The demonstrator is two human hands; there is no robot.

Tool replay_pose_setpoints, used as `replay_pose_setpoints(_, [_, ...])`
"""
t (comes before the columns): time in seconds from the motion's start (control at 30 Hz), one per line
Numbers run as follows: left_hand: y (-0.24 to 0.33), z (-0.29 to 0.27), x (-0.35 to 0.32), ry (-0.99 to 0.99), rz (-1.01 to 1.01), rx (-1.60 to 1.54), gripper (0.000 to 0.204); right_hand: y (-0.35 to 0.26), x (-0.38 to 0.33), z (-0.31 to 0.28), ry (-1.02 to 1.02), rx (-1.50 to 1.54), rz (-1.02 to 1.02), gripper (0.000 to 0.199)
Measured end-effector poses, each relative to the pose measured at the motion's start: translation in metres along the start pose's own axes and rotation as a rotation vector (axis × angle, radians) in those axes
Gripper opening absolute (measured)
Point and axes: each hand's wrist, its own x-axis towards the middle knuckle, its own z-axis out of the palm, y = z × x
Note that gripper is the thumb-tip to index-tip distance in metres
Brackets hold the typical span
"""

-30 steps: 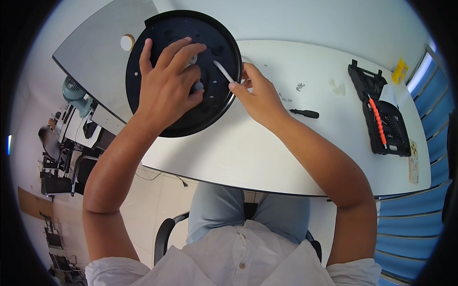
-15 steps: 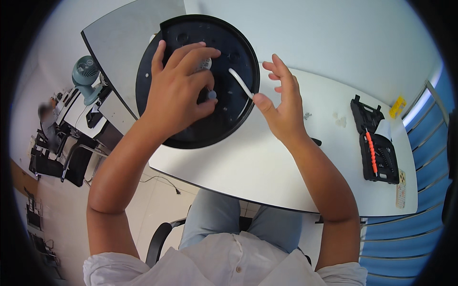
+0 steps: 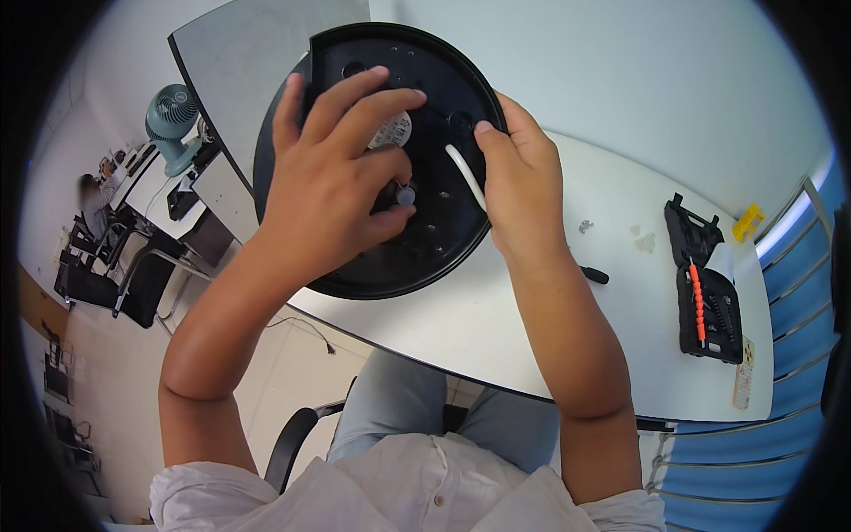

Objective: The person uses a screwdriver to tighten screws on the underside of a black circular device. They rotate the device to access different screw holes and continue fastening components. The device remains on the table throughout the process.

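A large round black base (image 3: pixel 443 244) with a raised rim is held up above the white table, its underside facing me. My left hand (image 3: pixel 324 177) reaches over it, thumb and index finger pinching a small grey round knob (image 3: pixel 406 196) near the middle; the other fingers are spread. Partly behind those fingers is a round pale label (image 3: pixel 394 133). My right hand (image 3: pixel 525 182) is closed on the right rim, thumb on the near face and fingers behind. Beside that thumb a short white cord (image 3: pixel 465 173) sticks out of the base and runs to the rim.
On the white table (image 3: pixel 425 332) lie a black handle (image 3: pixel 595 276), small metal bits (image 3: pixel 585 226), clear plastic bags (image 3: pixel 644 239), an open black tool case (image 3: pixel 709 301) with an orange flexible shaft (image 3: pixel 698 301), and a remote (image 3: pixel 743 381). A green fan (image 3: pixel 171 115) stands left; a person (image 3: pixel 91 204) sits far off.
My right hand has gone from open fingers beside the white cord to a grip on the base's rim. My left hand keeps its pinch on the knob.
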Motion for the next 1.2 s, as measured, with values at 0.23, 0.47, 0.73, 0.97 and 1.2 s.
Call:
replay_pose_setpoints(0.23, [0.005,0.003,-0.011,0.048,-0.077,0.003,0.026,0.019,-0.004,0.009,0.149,-0.101,-0.173,0.034])
replay_pose_setpoints(0.47, [0.017,0.008,-0.01,0.069,-0.096,-0.019,0.024,0.005,-0.009,-0.001,0.092,-0.036,-0.079,0.035])
replay_pose_setpoints(0.73, [0.016,0.008,-0.006,0.027,-0.093,-0.01,0.028,0.006,-0.005,-0.003,0.105,-0.021,-0.083,0.034])
replay_pose_setpoints(0.97, [0.016,0.009,-0.005,0.017,-0.094,-0.02,0.028,0.005,-0.006,-0.003,0.093,-0.025,-0.086,0.035])
replay_pose_setpoints(1.2, [0.019,0.012,-0.006,0.038,-0.085,-0.026,0.024,0.005,-0.007,-0.003,0.097,-0.041,-0.086,0.035])
